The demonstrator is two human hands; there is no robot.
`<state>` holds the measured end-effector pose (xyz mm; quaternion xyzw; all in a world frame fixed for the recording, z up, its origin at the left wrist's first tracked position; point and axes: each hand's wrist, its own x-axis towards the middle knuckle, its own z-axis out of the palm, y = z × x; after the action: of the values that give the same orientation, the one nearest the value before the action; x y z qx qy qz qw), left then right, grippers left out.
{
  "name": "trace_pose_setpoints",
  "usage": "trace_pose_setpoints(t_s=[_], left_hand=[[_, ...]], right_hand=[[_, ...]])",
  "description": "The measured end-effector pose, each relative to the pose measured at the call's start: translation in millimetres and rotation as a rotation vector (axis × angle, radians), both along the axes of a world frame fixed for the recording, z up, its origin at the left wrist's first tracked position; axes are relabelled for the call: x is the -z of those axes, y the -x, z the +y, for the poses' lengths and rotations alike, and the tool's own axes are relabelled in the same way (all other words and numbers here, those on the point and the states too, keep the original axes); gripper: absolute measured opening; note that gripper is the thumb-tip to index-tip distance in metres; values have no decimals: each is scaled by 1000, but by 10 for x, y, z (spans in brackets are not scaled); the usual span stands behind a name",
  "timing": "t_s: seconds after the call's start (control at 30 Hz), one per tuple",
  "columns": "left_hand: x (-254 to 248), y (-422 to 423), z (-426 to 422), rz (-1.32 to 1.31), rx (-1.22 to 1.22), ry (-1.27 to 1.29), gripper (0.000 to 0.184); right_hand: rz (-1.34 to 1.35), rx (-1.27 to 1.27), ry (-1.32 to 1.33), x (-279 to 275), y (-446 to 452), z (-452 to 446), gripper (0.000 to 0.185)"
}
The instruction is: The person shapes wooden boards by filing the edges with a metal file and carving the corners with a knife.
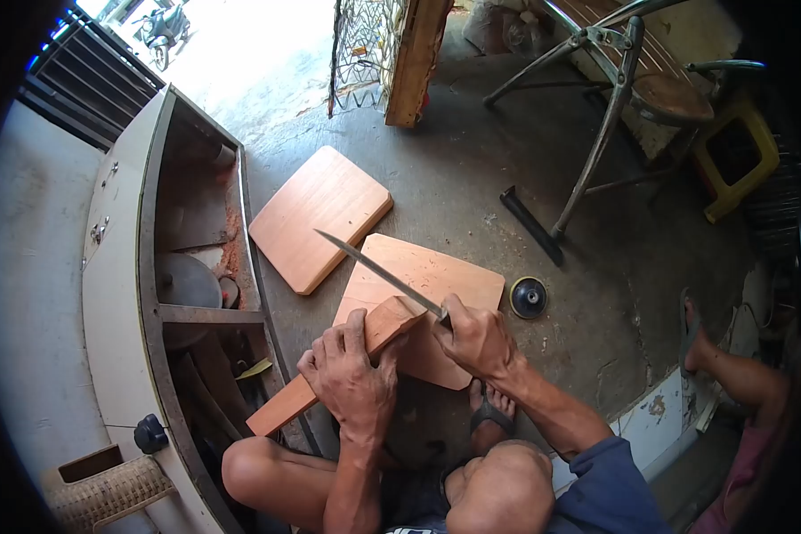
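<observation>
My left hand [351, 374] is wrapped round a reddish wooden bar [285, 405], which slants from lower left up to the middle, its upper end over a board. In my right hand [476, 334] is the handle end of a long, pointed metal tool [378, 270], a knife or file, its tip toward the upper left. The tool passes just above the bar's upper end; whether they touch is unclear. Beneath both hands lies a flat wooden board [436, 271] with small shavings on it. A second board [320, 214] lies beyond it at the left.
An open cabinet [120, 258] lines the left side. A round black disc [528, 297] and a black bar [531, 226] lie on the floor at the right. Behind them stand a metal-legged chair [596, 133] and a yellow stool [734, 160]. Another person's leg [739, 365] is at the right edge.
</observation>
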<state>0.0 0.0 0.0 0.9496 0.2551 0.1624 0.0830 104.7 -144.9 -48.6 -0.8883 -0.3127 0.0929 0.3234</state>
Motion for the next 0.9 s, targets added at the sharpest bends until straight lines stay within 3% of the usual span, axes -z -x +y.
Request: trace_pose_setpoints(t_s=[0.07,0.1,0.2,0.23,0.33,0.37,0.47,0.5,0.57,0.6,0.63,0.7,0.9], left_hand=[[52,18,-47,17,8,-9,60],[-94,277,-275,127,9,91,60],[-116,245,-242,103,2,75,58],[-122,258,-239,97,6,73,58],[-61,239,-249,82,12,65,59],[-62,233,-233,84,7,61,58],[-64,187,-191,61,4,42,56],[-48,144,-164,55,-7,41,55],[-1,115,-145,55,-11,14,55],[-1,143,-129,71,10,-18,56],[5,107,-105,63,17,-26,56],[5,61,-89,38,-5,-29,57],[-7,-7,-5,6,25,-72,57]], right_hand=[[-113,-116,-376,-97,47,-34,25],[2,-100,-283,-264,338,-273,25],[71,-22,10,-86,226,-188,21],[65,-18,8,-82,267,-208,21],[-112,-111,-348,-301,266,-179,22],[-100,-100,-349,-251,279,-168,22],[44,-11,26,-10,128,-134,23],[27,-13,18,-80,99,-89,23],[-124,-93,-366,-279,168,-69,25],[-122,-163,-410,-279,172,-55,24],[-132,-157,-417,-207,136,-31,24],[-49,-36,-149,4,66,-4,22],[-21,45,-303,92,87,-74,16]])
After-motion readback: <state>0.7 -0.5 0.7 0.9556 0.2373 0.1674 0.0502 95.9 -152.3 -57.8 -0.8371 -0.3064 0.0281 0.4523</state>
